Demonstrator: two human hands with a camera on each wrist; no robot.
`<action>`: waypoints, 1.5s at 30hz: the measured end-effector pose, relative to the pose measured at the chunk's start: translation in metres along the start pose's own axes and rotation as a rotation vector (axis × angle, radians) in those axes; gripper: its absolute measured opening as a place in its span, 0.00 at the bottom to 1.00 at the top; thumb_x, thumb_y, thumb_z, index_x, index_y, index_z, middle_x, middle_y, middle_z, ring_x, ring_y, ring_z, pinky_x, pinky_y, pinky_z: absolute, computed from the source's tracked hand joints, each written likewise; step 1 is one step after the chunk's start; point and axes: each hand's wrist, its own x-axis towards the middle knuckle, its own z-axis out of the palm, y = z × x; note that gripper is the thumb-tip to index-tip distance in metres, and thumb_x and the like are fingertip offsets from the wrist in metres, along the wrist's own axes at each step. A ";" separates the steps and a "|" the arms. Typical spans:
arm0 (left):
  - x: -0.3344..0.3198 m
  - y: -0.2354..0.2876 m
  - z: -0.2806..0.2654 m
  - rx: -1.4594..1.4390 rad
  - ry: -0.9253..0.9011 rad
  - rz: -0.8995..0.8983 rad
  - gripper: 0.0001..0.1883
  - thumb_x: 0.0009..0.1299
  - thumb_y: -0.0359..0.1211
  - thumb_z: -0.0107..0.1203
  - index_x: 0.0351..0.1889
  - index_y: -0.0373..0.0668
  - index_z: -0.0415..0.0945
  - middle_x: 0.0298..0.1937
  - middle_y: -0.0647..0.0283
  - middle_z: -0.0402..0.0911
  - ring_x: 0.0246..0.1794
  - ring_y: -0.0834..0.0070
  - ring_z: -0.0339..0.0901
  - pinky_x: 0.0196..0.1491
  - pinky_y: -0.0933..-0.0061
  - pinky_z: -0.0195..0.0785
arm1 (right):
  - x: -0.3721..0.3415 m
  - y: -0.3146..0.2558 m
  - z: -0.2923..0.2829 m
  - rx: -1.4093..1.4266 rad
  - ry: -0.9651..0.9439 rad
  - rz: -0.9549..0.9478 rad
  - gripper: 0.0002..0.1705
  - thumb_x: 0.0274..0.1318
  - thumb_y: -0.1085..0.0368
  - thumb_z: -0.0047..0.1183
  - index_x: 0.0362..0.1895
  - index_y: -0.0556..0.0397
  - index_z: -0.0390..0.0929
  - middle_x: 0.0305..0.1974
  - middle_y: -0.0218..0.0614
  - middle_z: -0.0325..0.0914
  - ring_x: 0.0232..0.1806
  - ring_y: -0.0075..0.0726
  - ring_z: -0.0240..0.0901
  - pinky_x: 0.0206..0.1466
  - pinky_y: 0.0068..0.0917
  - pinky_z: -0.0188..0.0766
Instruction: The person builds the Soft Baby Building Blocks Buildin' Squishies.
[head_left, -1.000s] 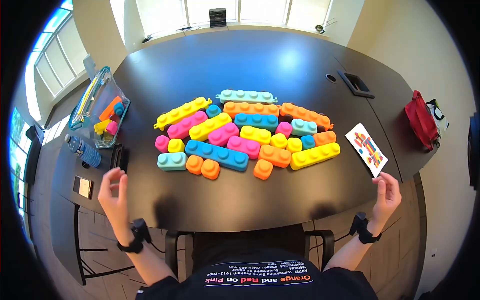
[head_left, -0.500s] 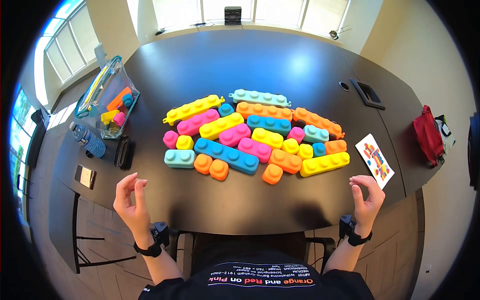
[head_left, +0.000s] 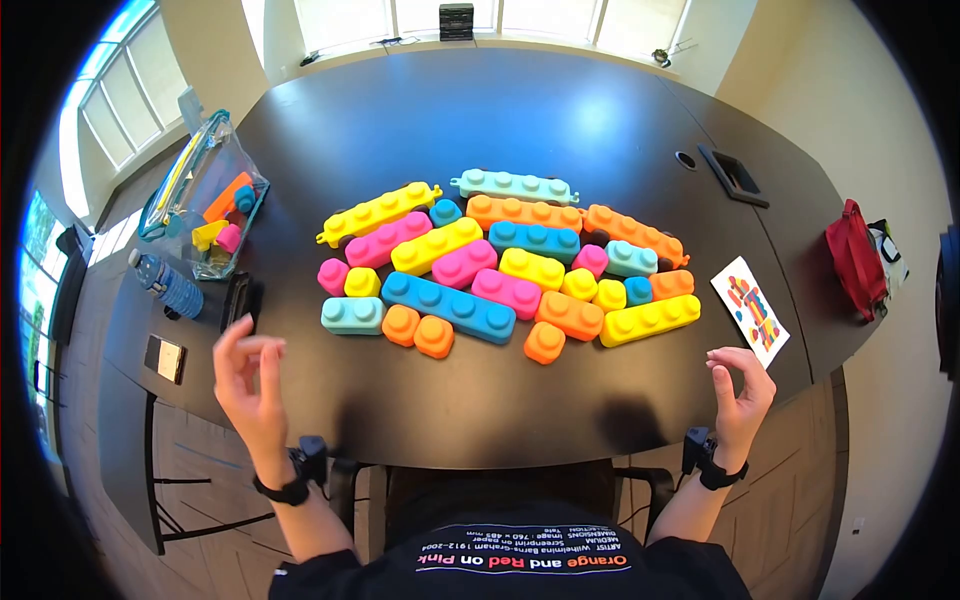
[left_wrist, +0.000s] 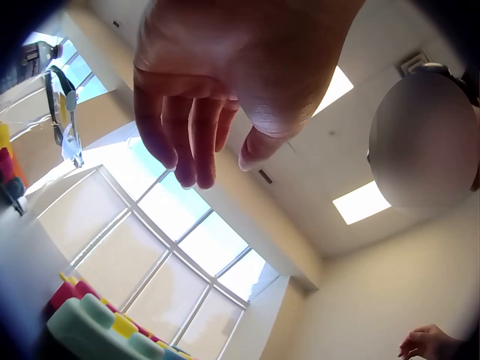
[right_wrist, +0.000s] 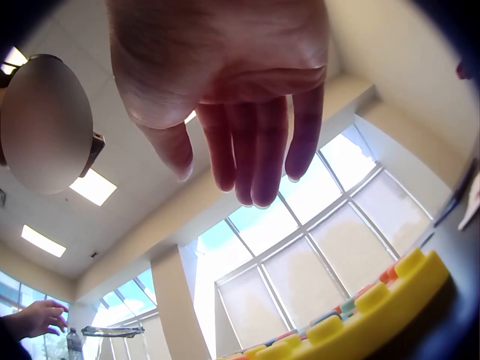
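Note:
Many soft-looking studded blocks in yellow, pink, blue, orange and pale green lie in a wide cluster mid-table, among them a long blue block (head_left: 449,307) and a yellow block (head_left: 651,321). The left hand (head_left: 252,390) is raised at the near left edge, fingers loosely bent, holding nothing. At the near right, the right hand (head_left: 741,402) is also raised and empty, just below a printed card (head_left: 750,312). In the left wrist view a pale green block (left_wrist: 94,330) shows below the left hand (left_wrist: 225,82); in the right wrist view a yellow block (right_wrist: 375,315) shows below the right hand (right_wrist: 232,97).
A clear zip bag (head_left: 205,200) with several blocks inside stands at the table's left, near a water bottle (head_left: 168,285), a dark case (head_left: 236,303) and a small card-like object (head_left: 165,358). A red bag (head_left: 855,262) is at the right, beyond a black socket frame (head_left: 734,177).
The head view has shifted slightly. Both hands have come inward compared with a second ago, and the left hand has lately risen a little, back toward the left. The blocks keep their arrangement.

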 end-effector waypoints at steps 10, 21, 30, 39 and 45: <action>0.181 -0.105 0.108 0.528 -0.818 0.340 0.27 0.68 0.31 0.67 0.65 0.37 0.77 0.59 0.48 0.85 0.62 0.50 0.81 0.67 0.57 0.72 | 0.013 -0.014 0.011 0.029 -0.061 -0.091 0.10 0.62 0.67 0.68 0.42 0.62 0.84 0.37 0.42 0.86 0.38 0.37 0.85 0.46 0.28 0.78; 0.203 -0.124 0.143 0.703 -0.939 0.107 0.26 0.62 0.36 0.72 0.57 0.38 0.80 0.52 0.46 0.87 0.55 0.47 0.84 0.58 0.55 0.78 | 0.008 -0.009 0.007 0.048 -0.107 -0.063 0.10 0.60 0.68 0.68 0.41 0.61 0.85 0.38 0.42 0.87 0.37 0.38 0.85 0.46 0.29 0.79; 0.137 0.028 0.103 0.372 -0.793 0.484 0.32 0.58 0.29 0.73 0.63 0.35 0.77 0.56 0.47 0.84 0.56 0.49 0.82 0.61 0.58 0.75 | 0.019 -0.007 0.017 0.107 -0.158 -0.025 0.11 0.59 0.71 0.67 0.44 0.62 0.85 0.39 0.43 0.87 0.38 0.36 0.85 0.46 0.27 0.78; -0.018 0.063 0.138 0.407 -1.148 0.520 0.32 0.62 0.38 0.70 0.66 0.42 0.77 0.59 0.61 0.83 0.61 0.62 0.79 0.54 0.61 0.80 | 0.027 -0.042 0.072 0.104 -0.595 -0.151 0.25 0.55 0.63 0.74 0.56 0.54 0.85 0.50 0.39 0.87 0.42 0.43 0.86 0.50 0.35 0.82; -0.032 0.054 0.149 0.406 -1.151 0.506 0.30 0.63 0.38 0.70 0.64 0.41 0.77 0.59 0.63 0.82 0.60 0.62 0.79 0.53 0.62 0.80 | 0.021 -0.032 0.082 -0.091 -0.724 -0.256 0.19 0.54 0.66 0.71 0.51 0.53 0.84 0.48 0.37 0.86 0.46 0.48 0.85 0.49 0.39 0.82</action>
